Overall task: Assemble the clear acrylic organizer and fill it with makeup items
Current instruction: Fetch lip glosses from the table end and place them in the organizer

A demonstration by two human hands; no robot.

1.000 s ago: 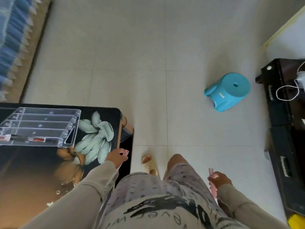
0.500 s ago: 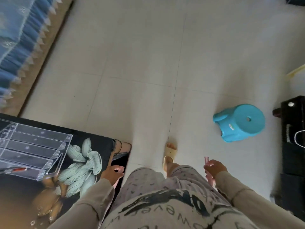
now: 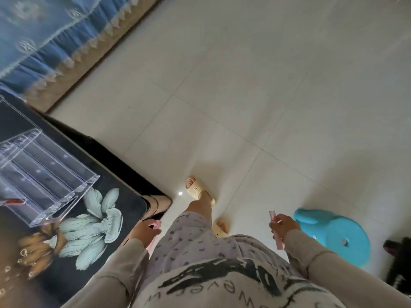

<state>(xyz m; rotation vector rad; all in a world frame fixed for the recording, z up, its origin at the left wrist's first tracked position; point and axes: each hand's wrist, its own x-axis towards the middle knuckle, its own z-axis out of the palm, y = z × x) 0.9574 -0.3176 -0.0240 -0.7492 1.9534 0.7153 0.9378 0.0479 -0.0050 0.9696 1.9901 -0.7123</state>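
Observation:
The clear acrylic organizer (image 3: 42, 174) stands on the dark flower-printed table (image 3: 93, 247) at the left, with a small red item (image 3: 13, 201) at its near left edge. My left hand (image 3: 144, 231) hangs beside the table's corner and holds a small pink item (image 3: 157, 223) in its curled fingers. My right hand (image 3: 283, 225) grips a pink tube (image 3: 275, 230) upright, out over the floor at my right side. Both hands are away from the organizer.
A turquoise plastic stool (image 3: 340, 236) stands on the pale tiled floor just right of my right hand. A sofa with a blue fringed cover (image 3: 44, 41) runs along the upper left. Dark furniture (image 3: 400, 263) shows at the right edge. My feet in beige slippers (image 3: 195, 187) are on the tiles.
The view has swung left, so the stool slid down to the right and the sofa came in. I have stepped along the table; both hands still hold their pink items.

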